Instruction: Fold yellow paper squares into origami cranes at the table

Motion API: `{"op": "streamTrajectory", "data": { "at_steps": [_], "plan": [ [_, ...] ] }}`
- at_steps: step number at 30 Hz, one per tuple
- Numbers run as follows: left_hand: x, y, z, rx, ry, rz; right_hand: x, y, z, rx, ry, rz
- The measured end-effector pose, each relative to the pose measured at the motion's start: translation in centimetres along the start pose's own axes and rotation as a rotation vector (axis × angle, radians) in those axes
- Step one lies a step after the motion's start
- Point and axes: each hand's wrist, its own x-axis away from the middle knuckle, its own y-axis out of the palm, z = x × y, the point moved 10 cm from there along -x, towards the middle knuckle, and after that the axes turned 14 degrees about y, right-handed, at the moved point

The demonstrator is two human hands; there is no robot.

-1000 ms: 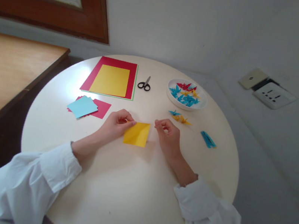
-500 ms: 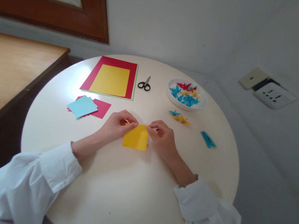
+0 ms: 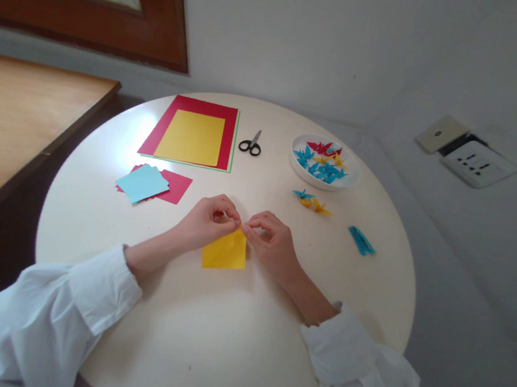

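A small yellow square of paper [image 3: 224, 251] is held just over the white round table [image 3: 214, 350], slightly tilted. My left hand [image 3: 213, 218] pinches its upper edge between thumb and fingers, covering the upper left part. Close beside it, my right hand [image 3: 273, 241] pinches the upper right corner. The fingertips of both hands almost meet at that corner. Whether the paper has been folded there is hidden by the fingers.
Coloured squares [image 3: 145, 185] lie at left, behind them large red and yellow sheets [image 3: 191, 137]. Scissors [image 3: 250, 146] rest beside the sheets. A white dish [image 3: 314, 182] holds several paper cranes; more cranes [image 3: 315, 206] lie before it. Folded blue strips [image 3: 361, 241] are at right.
The yellow paper has shifted a little left and toward me and has turned slightly. My two hands have come closer together at its upper right corner.
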Motion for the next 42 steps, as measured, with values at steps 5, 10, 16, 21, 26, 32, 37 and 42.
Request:
{"op": "streamTrajectory", "data": {
  "at_steps": [5,10,16,21,26,32,37,42],
  "plan": [
    [0.0,-0.1,-0.2,-0.025,-0.016,0.004,0.0,0.0,-0.2,0.001,-0.009,0.011],
    [0.1,-0.3,-0.3,-0.026,-0.029,0.018,0.0,-0.5,0.0,0.0,0.015,0.033],
    [0.1,-0.6,-0.4,-0.012,-0.007,0.032,-0.3,-1.3,0.2,-0.02,0.03,0.067],
    [0.1,-0.9,-0.6,0.004,-0.038,0.064,-0.6,-2.0,0.4,0.01,0.026,0.1],
    [0.0,-1.3,-0.5,-0.005,-0.045,0.096,-0.8,-2.9,0.8,0.017,0.038,0.157],
    [-0.1,-1.5,-0.4,-0.022,-0.035,0.109,-1.0,-3.9,1.0,0.031,0.045,0.207],
    [-0.1,-1.7,-0.5,-0.042,-0.028,0.116,-1.2,-4.5,1.4,0.01,0.06,0.23],
    [0.0,-2.2,-0.7,-0.065,-0.058,0.141,-1.6,-5.6,2.6,-0.058,0.127,0.285]
  ]
}}
